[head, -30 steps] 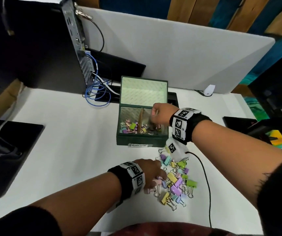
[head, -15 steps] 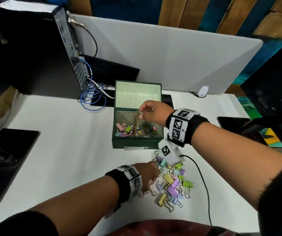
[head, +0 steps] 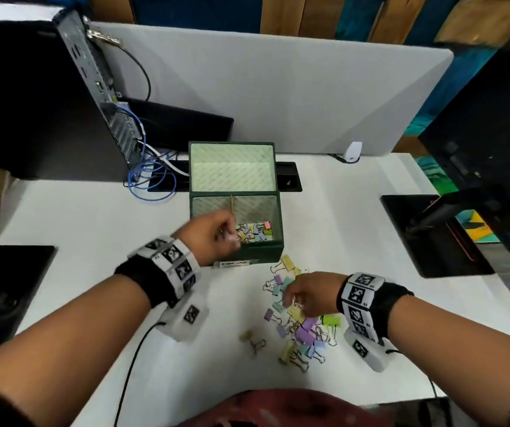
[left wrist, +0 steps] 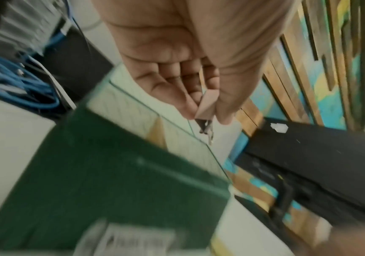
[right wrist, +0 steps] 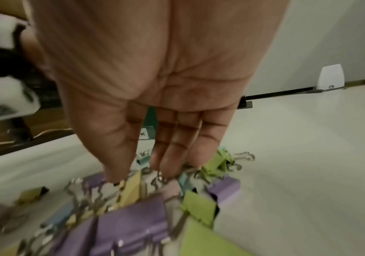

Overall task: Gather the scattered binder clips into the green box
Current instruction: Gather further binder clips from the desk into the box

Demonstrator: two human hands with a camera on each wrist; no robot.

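Item: binder clips (head: 301, 331), pastel purple, green, yellow, blue and pink with wire handles, lying in a loose heap on the white desk (head: 78, 217) directly under and just nearer the person than the right hand (head: 307, 295); two strays (head: 252, 340) lie apart from the heap, toward the left forearm. More clips (head: 255, 232) sit in the right compartment of the green box (head: 263, 252), just beyond the left hand's fingertips. Box: lid open and standing upright at the back, pale patterned lining, a thin divider (head: 232, 206) inside, a white label (head: 235, 263) on the front wall, placed beyond both hands. Left hand (head: 209, 238): over the box's near left corner, thumb and fingers pinching one pink clip (left wrist: 206, 102), its wire handles hanging down. Right hand: palm down over the heap, fingers (right wrist: 172, 155) extended with tips touching the clips; whether any clip is gripped cannot be told. Both wrists carry black bands with square-patterned markers. Surroundings: grey partition (head: 278, 97) beyond the box; a computer tower (head: 93, 87) and blue cables (head: 146, 177) far left of the left hand; a black monitor base (head: 432, 241) to the right of the right hand; wood and teal wall panels behind.
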